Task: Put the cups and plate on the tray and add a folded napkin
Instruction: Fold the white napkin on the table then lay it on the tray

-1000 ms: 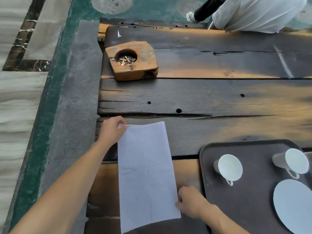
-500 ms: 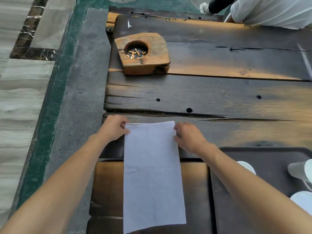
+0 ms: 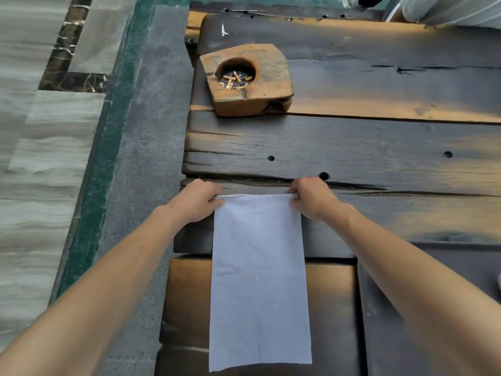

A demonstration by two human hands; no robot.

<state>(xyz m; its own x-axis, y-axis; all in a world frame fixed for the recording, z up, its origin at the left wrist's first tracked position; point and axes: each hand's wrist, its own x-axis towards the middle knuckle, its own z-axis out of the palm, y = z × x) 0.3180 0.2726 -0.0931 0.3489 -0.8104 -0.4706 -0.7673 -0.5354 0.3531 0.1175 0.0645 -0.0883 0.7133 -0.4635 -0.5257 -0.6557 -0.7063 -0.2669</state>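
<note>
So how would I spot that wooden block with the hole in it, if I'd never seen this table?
Start at the dark plank table and look to its far left corner, beyond the white napkin both hands are pinching. The wooden ashtray sits there alone. It's the only pale, chunky block around, with a round hollow full of cigarette butts.
</note>
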